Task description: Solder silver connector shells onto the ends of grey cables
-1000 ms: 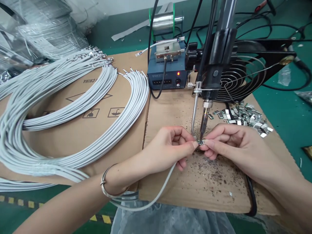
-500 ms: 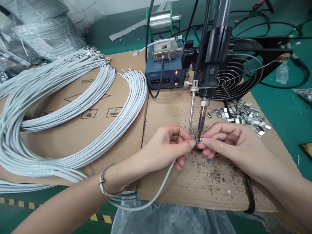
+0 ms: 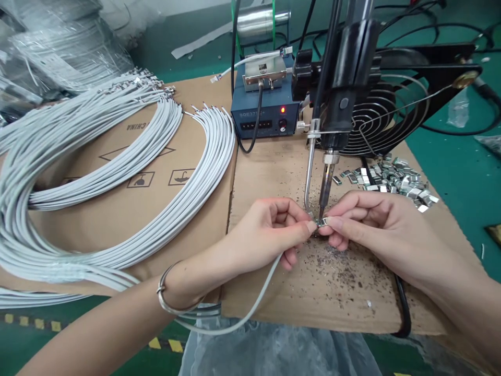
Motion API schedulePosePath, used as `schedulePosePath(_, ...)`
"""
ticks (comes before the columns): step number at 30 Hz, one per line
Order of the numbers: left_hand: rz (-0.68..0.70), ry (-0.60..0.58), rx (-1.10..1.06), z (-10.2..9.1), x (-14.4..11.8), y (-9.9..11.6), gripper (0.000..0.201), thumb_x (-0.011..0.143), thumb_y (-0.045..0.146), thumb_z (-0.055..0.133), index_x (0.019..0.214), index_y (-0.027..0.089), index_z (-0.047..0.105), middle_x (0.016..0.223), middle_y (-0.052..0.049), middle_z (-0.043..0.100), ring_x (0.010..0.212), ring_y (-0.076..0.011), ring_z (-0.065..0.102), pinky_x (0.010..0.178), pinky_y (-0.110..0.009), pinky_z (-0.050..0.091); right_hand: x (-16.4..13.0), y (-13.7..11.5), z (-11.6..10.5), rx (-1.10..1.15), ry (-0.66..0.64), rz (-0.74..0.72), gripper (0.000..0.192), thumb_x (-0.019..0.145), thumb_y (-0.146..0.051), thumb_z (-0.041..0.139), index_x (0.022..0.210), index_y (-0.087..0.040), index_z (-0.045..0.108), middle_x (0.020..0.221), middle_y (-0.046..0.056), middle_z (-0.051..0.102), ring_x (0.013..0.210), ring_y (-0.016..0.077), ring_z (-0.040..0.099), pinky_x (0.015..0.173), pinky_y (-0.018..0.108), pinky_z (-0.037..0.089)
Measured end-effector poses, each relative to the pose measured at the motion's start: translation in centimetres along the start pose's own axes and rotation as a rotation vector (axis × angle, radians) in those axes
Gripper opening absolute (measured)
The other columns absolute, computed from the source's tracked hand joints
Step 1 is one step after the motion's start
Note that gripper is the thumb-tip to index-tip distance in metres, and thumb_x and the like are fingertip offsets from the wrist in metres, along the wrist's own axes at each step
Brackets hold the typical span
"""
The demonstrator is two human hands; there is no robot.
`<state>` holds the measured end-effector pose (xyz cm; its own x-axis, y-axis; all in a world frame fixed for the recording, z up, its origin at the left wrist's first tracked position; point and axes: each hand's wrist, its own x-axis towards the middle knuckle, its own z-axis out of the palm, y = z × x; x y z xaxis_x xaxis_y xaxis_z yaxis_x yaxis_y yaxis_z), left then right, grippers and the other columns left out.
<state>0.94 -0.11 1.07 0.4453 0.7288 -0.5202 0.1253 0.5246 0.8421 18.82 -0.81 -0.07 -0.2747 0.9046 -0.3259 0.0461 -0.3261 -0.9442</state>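
Observation:
Pinched between thumb and fingers of my left hand (image 3: 279, 230) is the end of a white cable (image 3: 258, 300), whose length loops down over the cardboard's front edge. My right hand (image 3: 364, 219) grips a small metal connector (image 3: 322, 222) by its outer end, level with the cable end. Right above the connector stands the tip of a soldering iron (image 3: 326, 188), held upright in a black stand; whether it touches cannot be made out. A thin metal solder feed tube (image 3: 309, 177) bends down beside it. The cable wires are hidden by my left fingertips.
A heap of loose metal connectors (image 3: 403, 180) lies behind my right hand, near a black fan (image 3: 376, 115). Bundled white cables (image 3: 176, 219) cover the left cardboard. A blue solder feeder box (image 3: 266, 112) with a red light stands behind, below a solder spool (image 3: 256, 26). Dark specks litter the cardboard (image 3: 274, 172).
The connector shows more plainly between my hands, as my right fingertips sit slightly farther right. My left hand keeps its pinch. The whole view has shifted a little.

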Motion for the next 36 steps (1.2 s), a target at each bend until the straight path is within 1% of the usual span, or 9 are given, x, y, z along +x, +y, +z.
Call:
schedulePosePath(3, 0.011, -0.001, 0.009, -0.05, 0.12, -0.14, 0.016, 0.076, 0.020, 0.062, 0.067, 0.014, 0.050, 0.047, 0.008, 0.047, 0.036, -0.0041, 0.048, 0.036, -0.012, 0.041, 0.18, -0.03, 0.05, -0.020, 0.016, 0.002, 0.008, 0.066, -0.012, 0.071, 0.067, -0.019, 0.066, 0.060, 0.000, 0.071, 0.051, 0.0108, 0.065, 0.046, 0.014, 0.054)
schedulePosePath(7, 0.014, 0.002, 0.021, -0.07, 0.20, -0.26, 0.016, 0.076, 0.022, 0.062, 0.068, 0.014, 0.050, 0.048, 0.008, 0.046, 0.036, -0.0039, 0.048, 0.036, -0.013, 0.041, 0.33, 0.12, 0.19, -0.029, 0.036, -0.003, 0.008, 0.066, -0.011, 0.069, 0.066, -0.019, 0.065, 0.061, 0.001, 0.072, 0.051, 0.0107, 0.065, 0.046, 0.013, 0.054)
schedulePosePath(17, 0.008, 0.026, 0.014, 0.10, -0.06, -0.06, 0.017, 0.076, 0.023, 0.062, 0.068, 0.014, 0.051, 0.047, 0.009, 0.047, 0.035, -0.0034, 0.047, 0.037, -0.012, 0.040, 0.09, -0.06, 0.21, -0.055, 0.034, 0.000, 0.006, 0.065, -0.015, 0.069, 0.066, -0.021, 0.066, 0.061, 0.001, 0.071, 0.051, 0.0129, 0.065, 0.046, 0.018, 0.055)
schedulePosePath(24, 0.009, 0.027, 0.003, 0.09, -0.01, -0.08, 0.017, 0.074, 0.022, 0.064, 0.067, 0.014, 0.051, 0.045, 0.009, 0.047, 0.035, -0.0039, 0.047, 0.036, -0.012, 0.040, 0.08, 0.09, 0.09, -0.046, 0.016, -0.016, 0.006, 0.067, -0.014, 0.068, 0.067, -0.020, 0.066, 0.061, 0.000, 0.071, 0.051, 0.0111, 0.064, 0.046, 0.015, 0.054)
schedulePosePath(29, 0.005, 0.017, 0.000, 0.12, -0.06, -0.05, 0.017, 0.075, 0.023, 0.063, 0.067, 0.014, 0.051, 0.045, 0.008, 0.048, 0.035, -0.0037, 0.047, 0.036, -0.012, 0.040, 0.09, 0.12, 0.13, -0.058, 0.021, -0.025, 0.006, 0.068, -0.014, 0.069, 0.067, -0.019, 0.066, 0.060, 0.001, 0.070, 0.051, 0.0114, 0.064, 0.046, 0.016, 0.054)
schedulePosePath(36, -0.010, 0.024, -0.013, 0.10, -0.09, 0.06, 0.017, 0.072, 0.021, 0.066, 0.067, 0.014, 0.051, 0.044, 0.009, 0.048, 0.034, -0.0041, 0.048, 0.035, -0.012, 0.039, 0.00, 0.19, 0.09, -0.051, 0.020, -0.031, 0.005, 0.069, -0.016, 0.071, 0.068, -0.019, 0.067, 0.062, 0.001, 0.071, 0.051, 0.0106, 0.064, 0.046, 0.015, 0.053)
